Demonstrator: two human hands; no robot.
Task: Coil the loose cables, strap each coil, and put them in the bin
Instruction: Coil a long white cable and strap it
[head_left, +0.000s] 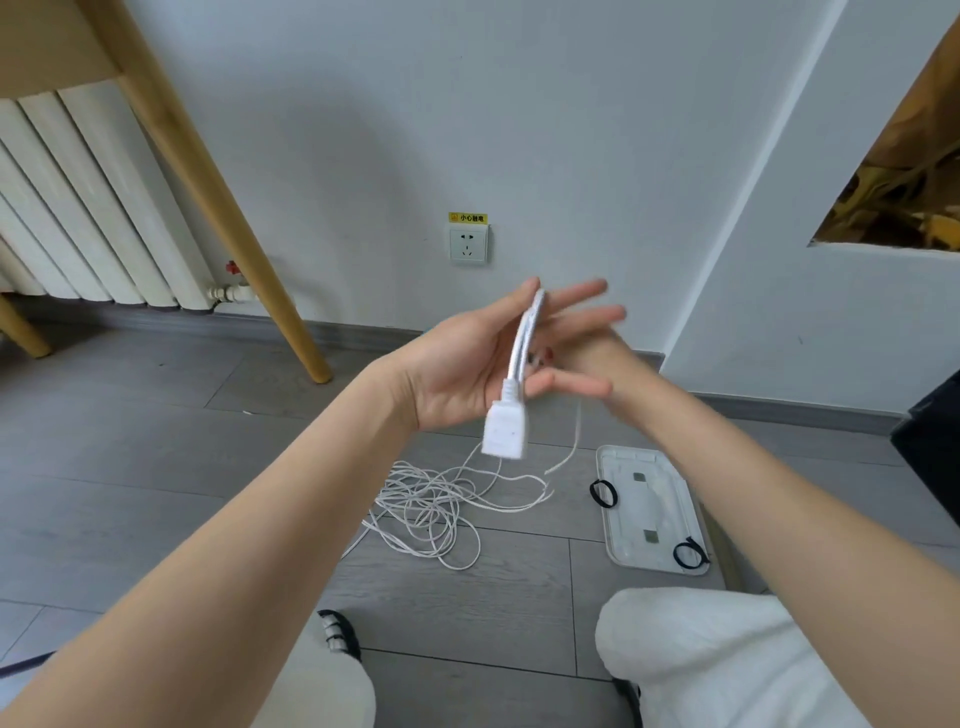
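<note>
My left hand (462, 369) is raised over the floor, palm up, with loops of white cable (527, 338) wound over it. A white rectangular connector (503, 430) dangles from that coil below the palm. My right hand (587, 353) sits just behind the coil, fingers spread and blurred, touching the cable. A thin strand runs down from the hands to a loose white tangle (431, 506) on the floor. A shallow white bin (613, 525) lies flat to the right of the tangle. Two black strap loops rest at its rim, one (604, 492) at the left, the other (690, 555) at the near corner.
A wall socket (469, 244) with a yellow label sits low on the wall. A wooden leg (218, 208) slants across a white radiator (78, 208) at left. My knees in white trousers (727, 660) fill the bottom. A dark object (935, 447) stands at the right edge.
</note>
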